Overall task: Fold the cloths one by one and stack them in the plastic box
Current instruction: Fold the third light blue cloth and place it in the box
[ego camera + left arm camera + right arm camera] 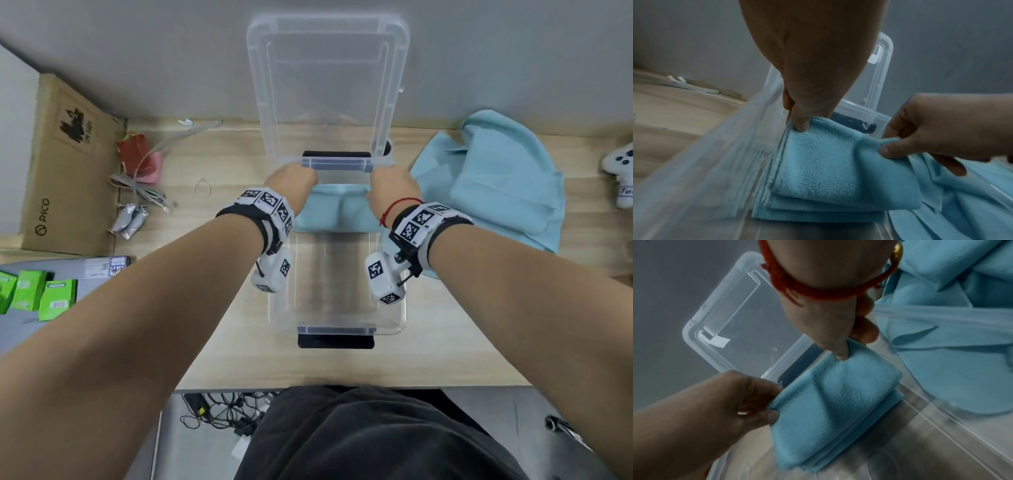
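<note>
Your left hand (291, 181): thumb and fingers pinch the far left corner of the folded cloth (334, 209), gripping it inside the plastic box (390, 318).
Your right hand (392, 186): it pinches the far right corner of the same folded cloth, thumb on top and fingers curled behind the edge.
Folded cloth: light blue, folded into a thick rectangle of several layers. It hangs from your two hands at the far end of the box, with its lower edge down at the box floor. Whether it rests on the floor, the views do not settle.
Plastic box: clear, open, standing on the wooden desk (222, 325) straight in front of you, with a black latch at the near end and another at the far end.
Lid (327, 61): clear, just beyond the box.
Loose cloths (496, 181): a rumpled heap of the same light blue lies on the desk to the right of the box, touching its right wall.
Left of the desk: a cardboard box (65, 164) and small green cartons (34, 294).
</note>
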Demonstrator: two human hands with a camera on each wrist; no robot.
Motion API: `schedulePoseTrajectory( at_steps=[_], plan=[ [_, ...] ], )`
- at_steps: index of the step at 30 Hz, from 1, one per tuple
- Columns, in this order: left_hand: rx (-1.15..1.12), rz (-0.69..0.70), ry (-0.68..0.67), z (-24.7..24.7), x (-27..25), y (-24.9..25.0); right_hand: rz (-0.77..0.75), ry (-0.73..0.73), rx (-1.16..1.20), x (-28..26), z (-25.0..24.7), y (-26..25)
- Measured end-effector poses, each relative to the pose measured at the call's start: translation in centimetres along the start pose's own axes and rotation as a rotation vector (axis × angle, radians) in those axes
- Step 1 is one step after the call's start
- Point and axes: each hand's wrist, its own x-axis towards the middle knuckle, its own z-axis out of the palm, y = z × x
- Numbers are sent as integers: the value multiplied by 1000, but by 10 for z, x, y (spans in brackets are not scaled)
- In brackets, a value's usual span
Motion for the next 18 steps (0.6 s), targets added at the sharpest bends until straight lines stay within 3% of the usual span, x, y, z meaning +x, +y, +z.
schedulePoseTrajectory(
  at_steps=[11, 15, 18],
  plan=[
    [106, -68, 98, -8, 3, 10, -17, 67, 4, 9, -9, 4],
    [29, 126, -20, 6, 8, 12, -133, 142, -29, 6, -13, 4],
    [57, 194, -93, 18, 10, 15, -319, 35, -95, 4, -5, -5]
  ],
)
